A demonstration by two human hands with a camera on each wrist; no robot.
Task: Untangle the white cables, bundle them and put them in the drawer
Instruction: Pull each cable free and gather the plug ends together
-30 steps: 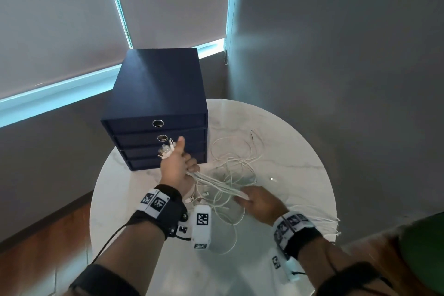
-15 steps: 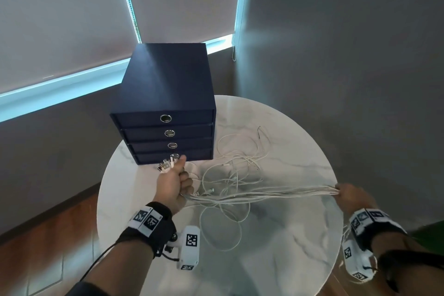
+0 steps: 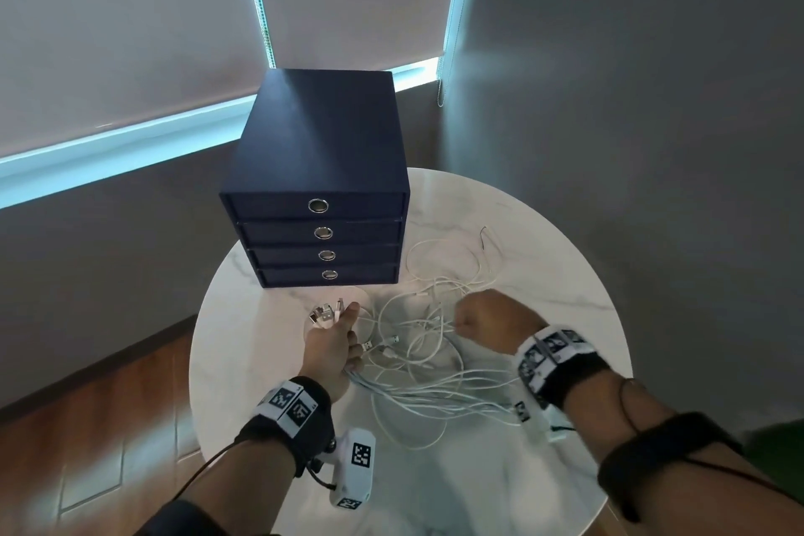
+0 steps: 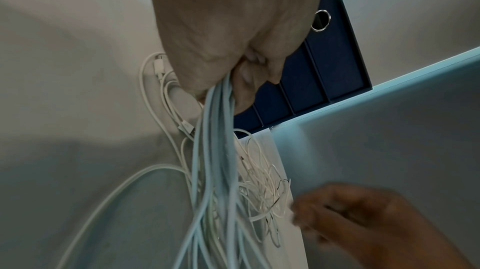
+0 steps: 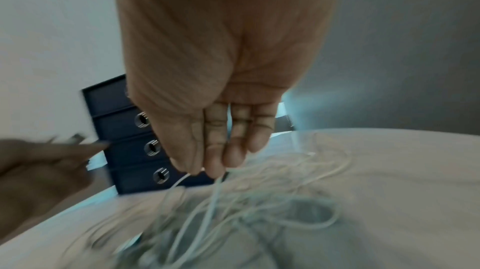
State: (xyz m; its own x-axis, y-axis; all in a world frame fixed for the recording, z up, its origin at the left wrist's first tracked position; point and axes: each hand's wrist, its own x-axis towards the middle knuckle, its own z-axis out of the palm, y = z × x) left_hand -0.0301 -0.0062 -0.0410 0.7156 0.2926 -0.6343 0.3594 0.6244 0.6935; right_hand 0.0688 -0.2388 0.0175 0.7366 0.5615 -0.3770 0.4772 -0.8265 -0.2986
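A tangle of white cables (image 3: 435, 395) lies on the round marble table (image 3: 548, 231). My left hand (image 3: 330, 346) grips several cables as one bundle (image 4: 215, 150), with their plugs (image 3: 324, 313) sticking out above the thumb. The strands run from it towards the lower right, under my right wrist. My right hand (image 3: 487, 318) hovers over the middle of the tangle with its fingers curled, and thin strands (image 5: 215, 197) come out between its fingertips (image 5: 213, 168). The dark blue drawer unit (image 3: 322, 152) stands behind the hands with all its drawers closed.
The drawer unit takes up the table's far left part. Loose cable loops (image 3: 439, 270) spread to the right of the unit. A grey wall (image 3: 652, 100) rises close behind the table on the right. Wooden floor (image 3: 108, 426) lies below on the left.
My right hand, which had drawn the strands taut out to the table's right edge, has come back to the middle of the tangle. The strands now hang slack. The left hand keeps its grip.
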